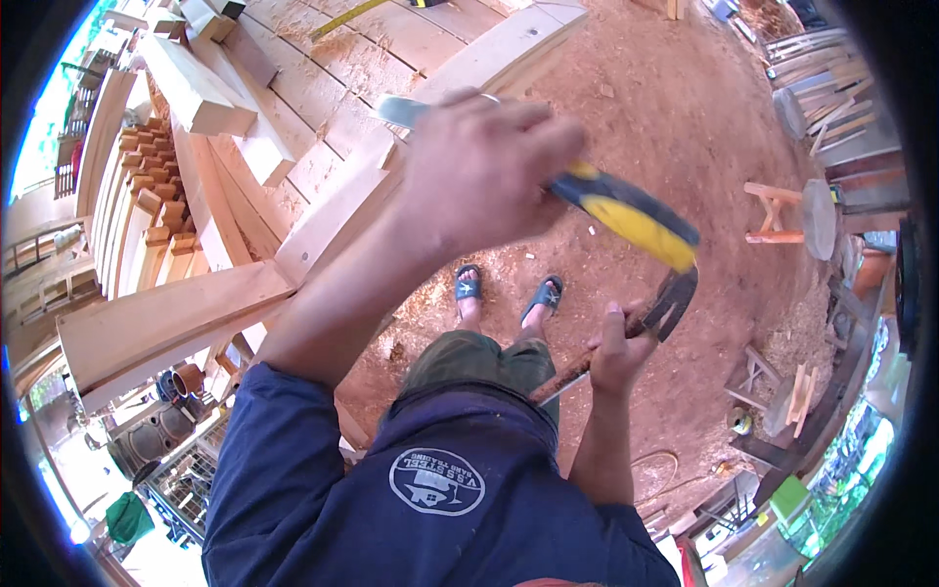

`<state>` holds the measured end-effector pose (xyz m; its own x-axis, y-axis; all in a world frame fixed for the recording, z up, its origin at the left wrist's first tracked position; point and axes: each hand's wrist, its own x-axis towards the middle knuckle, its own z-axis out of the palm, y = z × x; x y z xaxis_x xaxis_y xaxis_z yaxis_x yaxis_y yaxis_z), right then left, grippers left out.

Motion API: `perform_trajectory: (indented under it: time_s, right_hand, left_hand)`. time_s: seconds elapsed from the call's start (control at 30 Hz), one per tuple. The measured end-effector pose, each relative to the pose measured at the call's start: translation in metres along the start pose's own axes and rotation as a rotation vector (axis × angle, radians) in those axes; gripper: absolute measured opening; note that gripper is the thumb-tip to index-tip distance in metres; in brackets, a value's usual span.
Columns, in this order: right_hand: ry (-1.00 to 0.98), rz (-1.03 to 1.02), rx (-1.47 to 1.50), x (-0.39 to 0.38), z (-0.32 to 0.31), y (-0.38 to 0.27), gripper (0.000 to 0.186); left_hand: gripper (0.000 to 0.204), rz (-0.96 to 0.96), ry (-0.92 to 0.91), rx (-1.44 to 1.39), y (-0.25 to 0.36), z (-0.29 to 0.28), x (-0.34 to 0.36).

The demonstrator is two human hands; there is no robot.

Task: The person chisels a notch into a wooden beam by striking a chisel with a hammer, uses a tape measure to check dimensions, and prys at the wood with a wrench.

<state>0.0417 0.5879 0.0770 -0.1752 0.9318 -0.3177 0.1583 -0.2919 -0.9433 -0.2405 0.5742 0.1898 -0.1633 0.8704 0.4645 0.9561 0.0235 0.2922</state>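
My left hand [489,166], somewhat blurred, is closed around a chisel-like tool [626,220] with a yellow-and-black handle that points down-right and a flat silver end [396,110] toward the wooden work surface. My right hand [621,347], lower on the right, is closed on a hammer [667,303] with a dark claw head and a shaft running down-left beside my waist. The yellow handle's end is close above the hammer head; I cannot tell if they touch.
Planked timber framing [342,59] fills the upper left, with a yellow tape measure [333,24]. Stacked notched timber pieces [156,186] stand at left. My sandalled feet [469,284] are on dirt strewn with shavings. A small wooden stand [768,210] and loose offcuts [822,88] are at right.
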Motion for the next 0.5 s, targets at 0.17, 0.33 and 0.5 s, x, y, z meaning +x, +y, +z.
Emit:
perform_trajectory:
  time_s: [0.17, 0.33, 0.5]
  right_hand:
    - [0.006, 0.0, -0.111, -0.003, -0.015, 0.008, 0.015]
    - [-0.024, -0.034, -0.122, -0.014, -0.015, 0.011, 0.011]
    - [-0.069, 0.059, -0.126, -0.022, -0.006, 0.01, 0.015]
  left_hand:
    - [0.026, 0.226, 0.003, -0.19, 0.012, 0.051, -0.028]
    - [0.027, 0.242, 0.093, -0.039, -0.018, 0.062, -0.05]
    - [0.032, 0.27, 0.134, -0.072, -0.033, 0.076, -0.061]
